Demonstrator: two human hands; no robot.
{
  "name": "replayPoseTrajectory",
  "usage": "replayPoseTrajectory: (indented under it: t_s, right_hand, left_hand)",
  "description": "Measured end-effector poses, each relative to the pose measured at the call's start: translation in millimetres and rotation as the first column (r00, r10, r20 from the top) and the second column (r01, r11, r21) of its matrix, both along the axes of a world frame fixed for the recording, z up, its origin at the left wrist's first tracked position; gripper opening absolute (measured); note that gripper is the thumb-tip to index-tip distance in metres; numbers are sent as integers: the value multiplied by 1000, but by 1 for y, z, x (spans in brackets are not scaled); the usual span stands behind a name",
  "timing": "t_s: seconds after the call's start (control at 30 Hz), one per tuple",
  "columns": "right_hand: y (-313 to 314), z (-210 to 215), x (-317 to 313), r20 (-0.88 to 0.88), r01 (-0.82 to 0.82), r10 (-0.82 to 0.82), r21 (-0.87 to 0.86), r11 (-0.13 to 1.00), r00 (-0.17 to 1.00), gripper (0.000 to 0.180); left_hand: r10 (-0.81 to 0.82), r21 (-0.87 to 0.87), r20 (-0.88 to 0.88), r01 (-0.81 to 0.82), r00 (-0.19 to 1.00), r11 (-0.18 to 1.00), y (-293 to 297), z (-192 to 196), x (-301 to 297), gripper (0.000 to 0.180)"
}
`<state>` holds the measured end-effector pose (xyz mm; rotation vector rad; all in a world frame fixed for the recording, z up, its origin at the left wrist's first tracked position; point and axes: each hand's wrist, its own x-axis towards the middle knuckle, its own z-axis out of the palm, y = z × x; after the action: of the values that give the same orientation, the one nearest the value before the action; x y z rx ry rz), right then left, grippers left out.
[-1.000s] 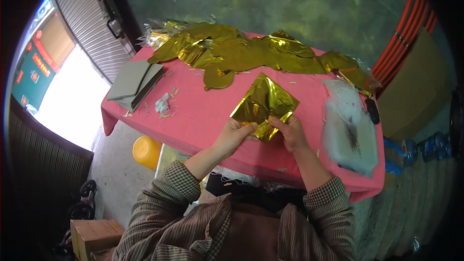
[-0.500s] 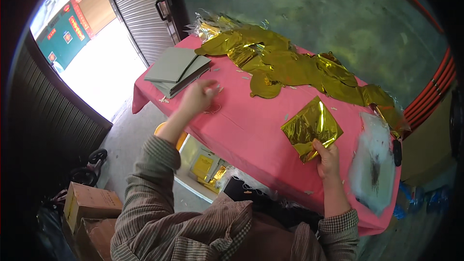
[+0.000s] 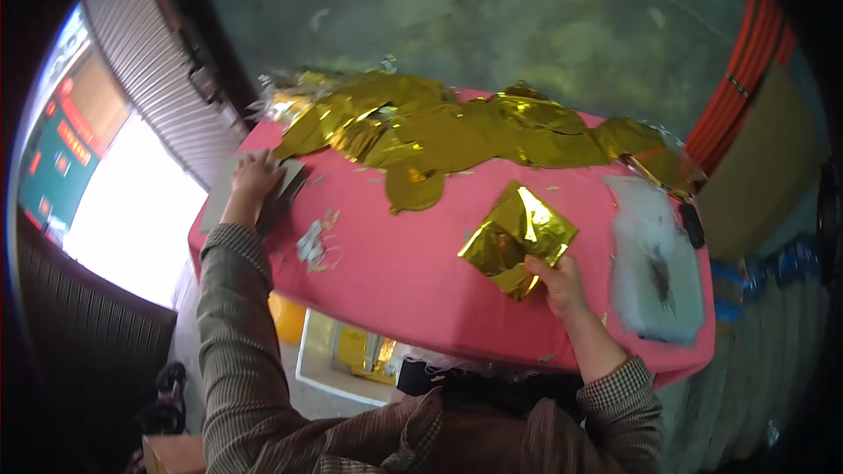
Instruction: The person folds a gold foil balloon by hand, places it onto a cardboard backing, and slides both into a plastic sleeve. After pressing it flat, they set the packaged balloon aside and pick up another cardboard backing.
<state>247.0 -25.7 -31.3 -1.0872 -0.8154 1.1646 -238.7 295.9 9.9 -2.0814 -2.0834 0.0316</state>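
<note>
My right hand grips a folded square of shiny gold foil by its near corner, thumb on top. The foil is held over the pink-covered table. At the far left, my left hand lies on a stack of grey boards, its fingers apart over the top board. A long spread of gold foil balloons, flat and overlapping, runs along the table's far side. Between my hands, nearer the left, is a small heap of white string and pale scraps.
On the table's right side lie clear plastic bags and a black object. Below the front edge stands a white box holding gold packets, beside an orange-yellow thing. Red hoses hang at the right; a ribbed door stands left.
My left hand has reached left and away, from above the table onto the grey boards, uncovering the string heap. My right hand still holds the foil square. The view has shifted.
</note>
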Motion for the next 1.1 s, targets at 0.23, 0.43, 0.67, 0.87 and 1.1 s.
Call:
replayPoseTrajectory:
  t_s: [0.23, 0.43, 0.67, 0.87, 1.1]
  right_hand:
    - [-4, -7, 10, 8, 2, -3, 16, 1000, 1000, 14]
    - [-5, -6, 12, 5, -27, 27, 5, 1000, 1000, 17]
    - [-3, -4, 6, 27, 13, -13, -10, 1000, 1000, 18]
    - [-4, -5, 10, 34, -4, 5, -24, 1000, 999, 18]
    - [-4, -6, 10, 28, -4, 4, -6, 1000, 1000, 17]
  left_hand:
    - [30, -84, 87, -22, 996, 996, 9, 0, 30, 69]
    - [-107, 51, 181, 100, 978, 994, 29, -19, 12, 68]
    - [-56, 49, 203, 47, 978, 998, 18, -8, 23, 69]
    - [-141, 254, 284, 67, 948, 965, 9, -13, 23, 70]
    - [-265, 551, 259, 83, 929, 831, -10, -7, 33, 51]
